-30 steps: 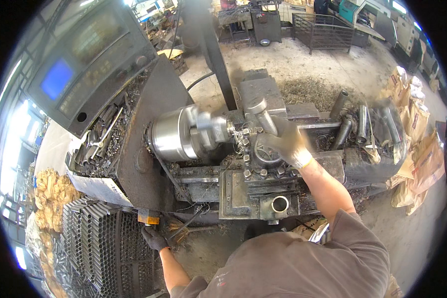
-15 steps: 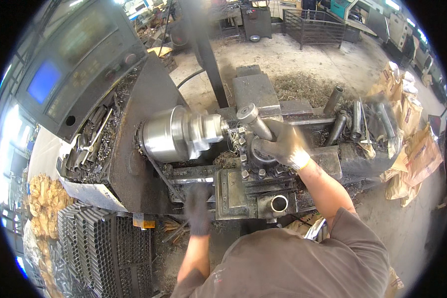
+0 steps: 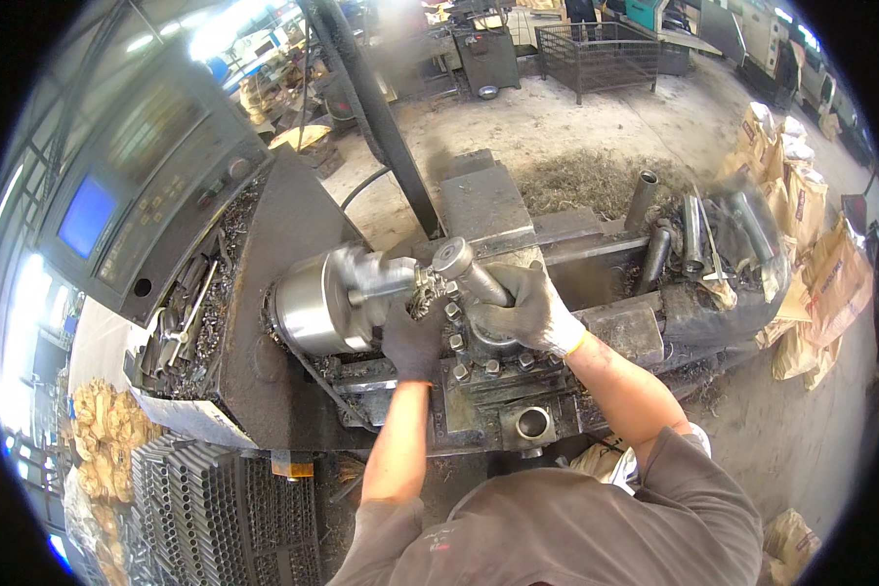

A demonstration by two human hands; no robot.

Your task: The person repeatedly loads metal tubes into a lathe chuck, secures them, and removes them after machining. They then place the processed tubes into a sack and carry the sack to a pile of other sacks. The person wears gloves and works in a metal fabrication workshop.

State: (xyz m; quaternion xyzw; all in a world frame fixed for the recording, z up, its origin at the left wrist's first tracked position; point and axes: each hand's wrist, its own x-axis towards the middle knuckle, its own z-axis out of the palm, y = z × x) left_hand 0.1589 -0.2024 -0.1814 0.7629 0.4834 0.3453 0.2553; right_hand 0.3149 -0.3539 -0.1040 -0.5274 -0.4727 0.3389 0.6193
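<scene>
Lathe (image 3: pixel 479 391) across mid-frame, shiny chuck (image 3: pixel 313 303) at left, axis running left-right. Control panel (image 3: pixel 137 195) with blue screen upper left. Loose pipes (image 3: pixel 693 230) on far right bed. Short metal pipe (image 3: pixel 464 273) just right of chuck jaws, long axis tilted, open end toward chuck, up-left. Right hand (image 3: pixel 527 313), gloved, wrapped around pipe from right, forearm angled up-left. Left hand (image 3: pixel 412 337), dark glove, directly below pipe near chuck face, closer to chuck; grip cannot be told.

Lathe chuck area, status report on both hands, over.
Left hand in dark glove, at the workpiece by the shiny steel lathe chuck. Right hand in grey glove, gripping a metal handle on the tool post. Nothing between them.
</scene>
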